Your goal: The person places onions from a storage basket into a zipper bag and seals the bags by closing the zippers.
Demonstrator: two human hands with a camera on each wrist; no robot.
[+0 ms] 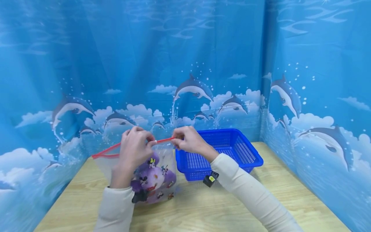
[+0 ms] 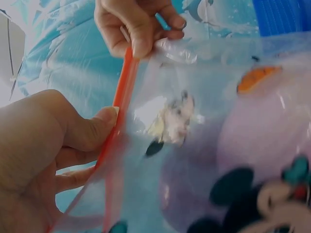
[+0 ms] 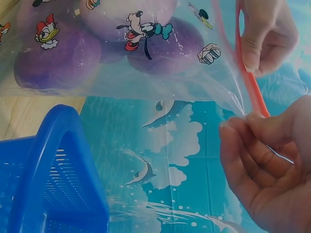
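Observation:
A clear zip bag [image 1: 169,154] printed with cartoon characters hangs from both hands, holding several round purple and pale lilac things [image 3: 60,56]. Along its top runs a red zip strip [image 1: 107,152]. My left hand [image 1: 133,151] pinches this strip partway along, its thumb pressed on the red edge in the left wrist view. At the strip's right end, my right hand [image 1: 191,140] pinches the bag's corner between thumb and fingertips. Left of the left hand, the two red edges stand apart. The bag's lower part is partly hidden behind the left forearm in the head view.
A blue plastic basket [image 1: 252,158] with perforated walls stands on the wooden table [image 1: 232,206], right of the bag and beyond the right forearm. A small black device [image 1: 210,179] is at the right wrist. Dolphin-printed curtains [image 1: 139,64] enclose the back and sides.

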